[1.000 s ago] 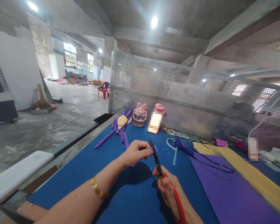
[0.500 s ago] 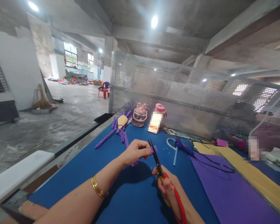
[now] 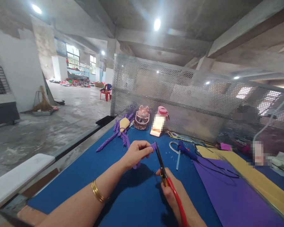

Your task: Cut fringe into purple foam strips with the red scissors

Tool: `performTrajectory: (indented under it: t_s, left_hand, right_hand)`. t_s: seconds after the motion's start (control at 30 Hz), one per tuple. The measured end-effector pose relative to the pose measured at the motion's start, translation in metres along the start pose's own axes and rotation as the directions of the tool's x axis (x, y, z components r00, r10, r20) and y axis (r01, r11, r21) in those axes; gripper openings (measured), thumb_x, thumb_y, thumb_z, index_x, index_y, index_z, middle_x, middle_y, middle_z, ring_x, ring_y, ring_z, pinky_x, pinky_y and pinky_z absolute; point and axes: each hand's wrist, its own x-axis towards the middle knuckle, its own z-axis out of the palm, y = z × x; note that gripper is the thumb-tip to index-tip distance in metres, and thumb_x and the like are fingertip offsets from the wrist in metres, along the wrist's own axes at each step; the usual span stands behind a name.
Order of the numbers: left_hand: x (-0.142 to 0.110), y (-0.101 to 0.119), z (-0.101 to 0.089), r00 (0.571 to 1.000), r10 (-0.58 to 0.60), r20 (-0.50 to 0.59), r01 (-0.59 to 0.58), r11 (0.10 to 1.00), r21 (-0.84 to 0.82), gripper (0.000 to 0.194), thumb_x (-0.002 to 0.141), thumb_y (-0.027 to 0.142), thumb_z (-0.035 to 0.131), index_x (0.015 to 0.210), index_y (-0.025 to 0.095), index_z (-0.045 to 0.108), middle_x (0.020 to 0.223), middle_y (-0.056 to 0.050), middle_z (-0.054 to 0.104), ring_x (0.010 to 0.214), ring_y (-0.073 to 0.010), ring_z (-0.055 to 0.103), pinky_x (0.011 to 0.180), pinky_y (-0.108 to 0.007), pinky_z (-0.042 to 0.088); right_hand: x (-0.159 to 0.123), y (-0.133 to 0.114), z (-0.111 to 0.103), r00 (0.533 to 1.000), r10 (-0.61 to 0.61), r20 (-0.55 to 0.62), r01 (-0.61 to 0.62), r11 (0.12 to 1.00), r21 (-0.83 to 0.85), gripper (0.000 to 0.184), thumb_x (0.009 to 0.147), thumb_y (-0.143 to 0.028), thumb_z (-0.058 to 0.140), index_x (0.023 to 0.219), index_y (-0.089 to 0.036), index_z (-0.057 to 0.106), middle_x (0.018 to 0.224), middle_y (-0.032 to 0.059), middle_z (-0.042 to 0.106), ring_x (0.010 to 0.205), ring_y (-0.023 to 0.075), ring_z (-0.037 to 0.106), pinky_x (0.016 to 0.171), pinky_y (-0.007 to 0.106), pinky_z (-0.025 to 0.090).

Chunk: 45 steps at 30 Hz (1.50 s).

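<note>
Between the thumb and fingers of my left hand [image 3: 138,153] is a purple strip [image 3: 153,146], perhaps foam or felt. Its short end sticks out past the fingertips, and a longer part hangs down below the hand. My right hand [image 3: 171,189] is wrapped round scissors [image 3: 162,167] with red handles and dark blades. The blades point up and away, with their tips right beside the strip's end. Whether they touch it I cannot tell. Beyond my left hand lie braided purple flower stems [image 3: 109,141] with a pale yellow piece [image 3: 124,124].
On the blue tabletop [image 3: 137,201] stand a pink helmet-shaped item [image 3: 142,117] and a lit phone [image 3: 157,127]. A blue glue gun [image 3: 186,149] with a cable lies to the right, by a purple sheet [image 3: 217,186] and yellow sheets [image 3: 253,170]. A perforated metal screen [image 3: 180,91] bounds the back.
The scissors have shifted slightly right. The bit of purple strip that showed to the right of the blades no longer shows there; the strip's end now lies left of them.
</note>
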Motion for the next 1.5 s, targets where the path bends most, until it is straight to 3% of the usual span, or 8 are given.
performTrajectory:
  t_s: [0.17, 0.43, 0.63, 1.07, 1.5]
  left_hand:
    - [-0.0007, -0.0021, 0.003, 0.999, 0.026, 0.024, -0.027, 0.999, 0.028, 0.033, 0.075, 0.045, 0.055, 0.069, 0.012, 0.056, 0.053, 0.003, 0.05, 0.048, -0.0063, 0.038, 0.048, -0.02, 0.028]
    - [-0.0027, 0.003, 0.0034, 0.992, 0.042, 0.119, -0.049, 0.997, 0.054, 0.025, 0.076, 0.035, 0.055, 0.068, 0.012, 0.057, 0.056, 0.002, 0.052, 0.052, -0.0078, 0.043, 0.051, -0.02, 0.03]
    - [-0.003, 0.0049, 0.0023, 0.989, 0.045, 0.138, -0.053, 0.997, 0.052, 0.024, 0.076, 0.034, 0.054, 0.065, 0.012, 0.056, 0.056, 0.001, 0.052, 0.053, -0.0082, 0.042, 0.052, -0.02, 0.031]
    - [-0.0028, 0.0032, 0.0011, 0.986, 0.054, 0.157, -0.06, 0.998, 0.031, 0.025, 0.075, 0.036, 0.055, 0.066, 0.012, 0.057, 0.057, 0.001, 0.053, 0.055, -0.0088, 0.044, 0.052, -0.02, 0.033]
    - [-0.0028, 0.0031, 0.0002, 0.984, 0.07, 0.165, -0.081, 0.995, 0.059, 0.027, 0.076, 0.038, 0.054, 0.065, 0.013, 0.055, 0.057, 0.002, 0.05, 0.055, -0.0085, 0.043, 0.053, -0.02, 0.033]
  right_hand:
    - [-0.0007, -0.0024, -0.0021, 0.991, -0.128, -0.044, 0.108, 0.941, -0.32, 0.067, 0.074, -0.079, 0.02, 0.097, -0.021, 0.044, 0.053, -0.0062, 0.04, 0.043, 0.0137, 0.039, 0.043, 0.022, 0.025]
    - [0.0, -0.0034, -0.0027, 0.978, -0.206, -0.043, 0.155, 0.842, -0.516, 0.062, 0.079, -0.073, 0.02, 0.096, -0.019, 0.046, 0.052, -0.0035, 0.05, 0.04, 0.0157, 0.047, 0.042, 0.022, 0.03]
    - [-0.0004, -0.0035, -0.0013, 0.966, -0.247, -0.082, 0.164, 0.823, -0.544, 0.062, 0.08, -0.073, 0.021, 0.094, -0.019, 0.047, 0.051, -0.003, 0.052, 0.042, 0.0175, 0.051, 0.043, 0.023, 0.032]
    - [-0.001, -0.002, -0.0011, 0.973, -0.224, -0.055, 0.149, 0.792, -0.592, 0.06, 0.081, -0.071, 0.019, 0.095, -0.019, 0.044, 0.05, -0.0025, 0.054, 0.043, 0.0208, 0.056, 0.042, 0.024, 0.03]
    - [0.0006, -0.0006, -0.002, 0.959, -0.272, -0.079, 0.175, 0.787, -0.592, 0.065, 0.082, -0.07, 0.013, 0.092, -0.017, 0.049, 0.046, -0.0019, 0.053, 0.038, 0.0196, 0.054, 0.039, 0.024, 0.031]
